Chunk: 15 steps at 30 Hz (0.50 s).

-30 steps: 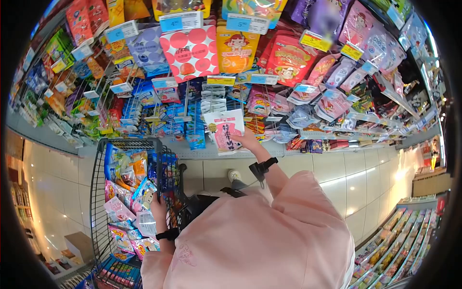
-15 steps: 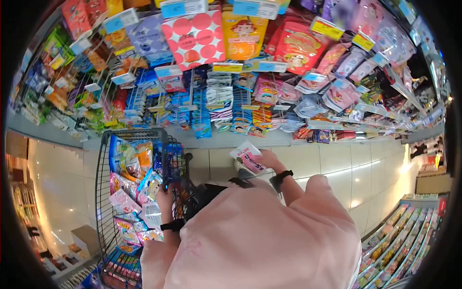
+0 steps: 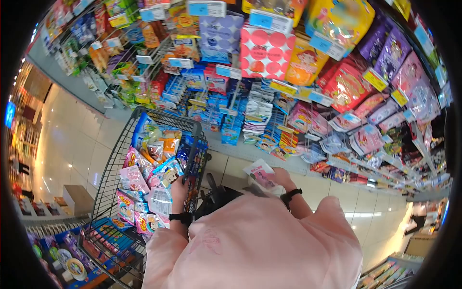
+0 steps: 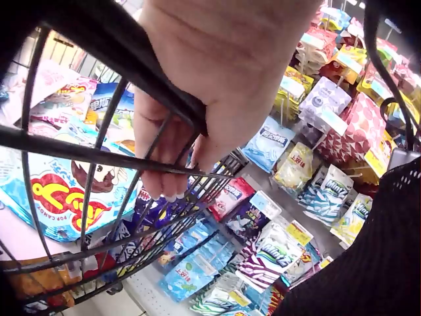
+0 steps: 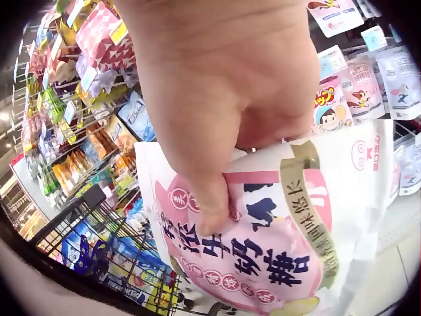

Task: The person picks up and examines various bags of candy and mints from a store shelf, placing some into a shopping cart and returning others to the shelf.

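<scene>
My right hand (image 3: 284, 179) holds a white-and-pink candy bag (image 3: 260, 172) low in front of the body, beside the shelf. In the right wrist view the thumb lies across the printed front of the bag (image 5: 253, 253), and the other fingers are hidden behind it. My left hand (image 3: 179, 194) grips the black edge of a wire shopping cart (image 3: 166, 117). Seen from the left wrist, its fingers (image 4: 161, 181) curl down over the bar, inside the mesh. Several colourful candy bags (image 3: 134, 178) fill the cart, among them a blue popping-candy bag (image 4: 59, 191) close to the left hand.
A shelf wall of hanging candy bags with price tags (image 3: 271, 20) spans the front. Tiled floor (image 3: 72, 139) runs left of the cart and to the right. A cardboard box (image 3: 79, 199) and low display goods (image 3: 74, 267) stand at the left.
My right hand has lowered the candy bag from the shelf front towards the body. The head view has turned, so shelf and cart appear tilted. The left hand stays on the cart.
</scene>
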### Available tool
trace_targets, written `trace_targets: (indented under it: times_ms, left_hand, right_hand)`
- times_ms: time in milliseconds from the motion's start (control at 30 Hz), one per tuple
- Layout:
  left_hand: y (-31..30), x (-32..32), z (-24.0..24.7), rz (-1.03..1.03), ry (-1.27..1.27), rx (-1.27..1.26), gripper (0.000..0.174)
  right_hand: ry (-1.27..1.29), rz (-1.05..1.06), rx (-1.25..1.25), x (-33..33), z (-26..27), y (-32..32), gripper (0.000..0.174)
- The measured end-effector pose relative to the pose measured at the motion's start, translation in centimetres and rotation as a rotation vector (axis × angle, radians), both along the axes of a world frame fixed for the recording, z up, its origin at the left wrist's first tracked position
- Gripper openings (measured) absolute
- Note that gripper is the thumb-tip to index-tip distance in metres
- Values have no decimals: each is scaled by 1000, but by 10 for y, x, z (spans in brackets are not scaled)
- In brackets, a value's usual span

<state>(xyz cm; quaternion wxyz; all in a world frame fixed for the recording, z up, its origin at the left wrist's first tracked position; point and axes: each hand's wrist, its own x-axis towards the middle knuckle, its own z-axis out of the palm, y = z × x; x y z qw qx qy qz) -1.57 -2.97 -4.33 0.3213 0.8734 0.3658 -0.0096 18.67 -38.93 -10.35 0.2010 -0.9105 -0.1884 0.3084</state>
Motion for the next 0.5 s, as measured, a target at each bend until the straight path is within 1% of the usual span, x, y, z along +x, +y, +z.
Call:
trace_targets:
  times_ms: [33, 67, 133, 167, 233, 300, 367, 400, 433, 500]
  left_hand:
    - [0, -1, 0, 24, -10, 9, 21]
    - [0, -2, -1, 24, -10, 6, 21]
    - [-1, 1, 5, 45, -11, -23, 22]
    - [2, 1, 4, 64, -22, -19, 22]
    - [3, -5, -3, 19, -73, -13, 23]
    - [5, -7, -6, 38, -82, 7, 23]
    - [7, -7, -5, 10, -69, 26, 24]
    - [7, -7, -2, 18, -42, 13, 25]
    - [7, -8, 1, 29, -50, 6, 25]
    - [7, -8, 16, 82, -24, -126, 25]
  right_hand:
    - [39, -45, 31, 2, -5, 0, 48]
    - [28, -22, 40, 3, -6, 2, 48]
    - [-125, -83, 131, 2, -6, 5, 46]
    - [-135, -63, 137, 5, -2, 10, 46]
    - [-68, -68, 85, 5, 7, 14, 44]
    - [-125, -45, 96, 9, 9, 18, 43]
    - [-172, -106, 158, 11, 15, 21, 42]
    - [-126, -142, 168, 13, 17, 21, 42]
    - [-134, -131, 161, 17, 19, 22, 42]
    - [-147, -101, 84, 20, 21, 27, 43]
